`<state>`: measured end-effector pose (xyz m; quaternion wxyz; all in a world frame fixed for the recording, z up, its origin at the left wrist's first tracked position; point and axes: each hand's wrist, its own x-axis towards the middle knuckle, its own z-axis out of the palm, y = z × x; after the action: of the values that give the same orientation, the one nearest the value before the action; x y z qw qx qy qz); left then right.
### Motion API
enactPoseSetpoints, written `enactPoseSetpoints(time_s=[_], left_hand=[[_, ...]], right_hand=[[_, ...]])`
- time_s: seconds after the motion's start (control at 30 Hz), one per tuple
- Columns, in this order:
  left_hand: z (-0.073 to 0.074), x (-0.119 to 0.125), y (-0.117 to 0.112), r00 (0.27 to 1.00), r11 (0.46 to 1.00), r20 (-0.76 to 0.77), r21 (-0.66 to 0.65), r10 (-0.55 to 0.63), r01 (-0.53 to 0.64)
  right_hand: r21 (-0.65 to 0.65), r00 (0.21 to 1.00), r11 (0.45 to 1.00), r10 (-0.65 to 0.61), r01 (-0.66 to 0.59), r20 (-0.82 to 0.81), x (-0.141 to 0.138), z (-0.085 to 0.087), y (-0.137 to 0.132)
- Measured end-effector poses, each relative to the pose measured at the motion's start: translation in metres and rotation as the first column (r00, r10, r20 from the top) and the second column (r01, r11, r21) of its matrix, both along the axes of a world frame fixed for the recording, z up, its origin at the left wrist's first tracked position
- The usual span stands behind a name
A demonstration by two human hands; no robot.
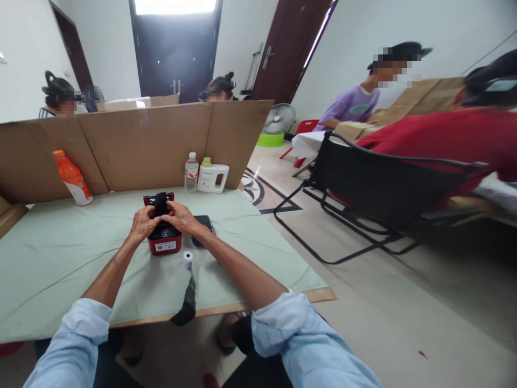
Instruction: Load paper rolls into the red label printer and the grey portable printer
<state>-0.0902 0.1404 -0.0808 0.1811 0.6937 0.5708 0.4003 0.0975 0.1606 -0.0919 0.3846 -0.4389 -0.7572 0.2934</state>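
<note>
A small red-and-black printer (165,245) with a white label on its front stands on the table. A black strap-like piece (160,203) arches up over its top, in front of a red upper part with a metal bar. My left hand (144,222) closes on this black piece from the left. From the right, my right hand (180,216) grips it too, the thumbs nearly meeting. Fingertips are partly hidden. Close to the printer's front right corner stands a white paper roll (188,260). A dark crumpled strip (188,300) hangs over the table's front edge.
A flat black object (202,230) lies beside my right wrist. Along the cardboard screen (145,145) stand an orange bottle (72,179), a clear bottle (191,173) and a white jug (213,178). A black folding chair (363,183) with a seated person is at right. Other people sit beyond.
</note>
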Motion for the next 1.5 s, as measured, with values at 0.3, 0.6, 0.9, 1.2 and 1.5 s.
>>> enactPoseSetpoints(time_s=[0.3, 0.6, 0.9, 1.2, 1.5], left_hand=[[0.002, -0.001, -0.011, 0.989, 0.989, 0.055, -0.044, -0.139, 0.141], [0.017, -0.005, -0.01, 0.946, 0.964, -0.194, -0.097, -0.261, 0.246], [0.015, -0.008, -0.014, 0.917, 0.916, 0.134, -0.095, -0.376, 0.39], [0.05, -0.03, -0.053, 0.954, 0.954, 0.026, 0.013, -0.299, 0.299], [0.038, -0.075, -0.101, 0.98, 0.984, -0.087, -0.037, -0.178, 0.176]], right_hand=[[-0.109, 0.955, 0.98, 0.135, -0.169, -0.265, 0.007, 0.002, -0.005], [0.018, 0.924, 0.98, 0.193, -0.199, -0.329, 0.008, 0.04, -0.022], [0.081, 0.875, 0.97, 0.242, -0.229, -0.419, 0.016, 0.08, -0.038], [0.12, 0.875, 0.967, 0.255, -0.225, -0.412, 0.021, 0.096, -0.078], [0.183, 0.881, 0.931, 0.36, -0.317, -0.307, -0.004, 0.058, -0.124]])
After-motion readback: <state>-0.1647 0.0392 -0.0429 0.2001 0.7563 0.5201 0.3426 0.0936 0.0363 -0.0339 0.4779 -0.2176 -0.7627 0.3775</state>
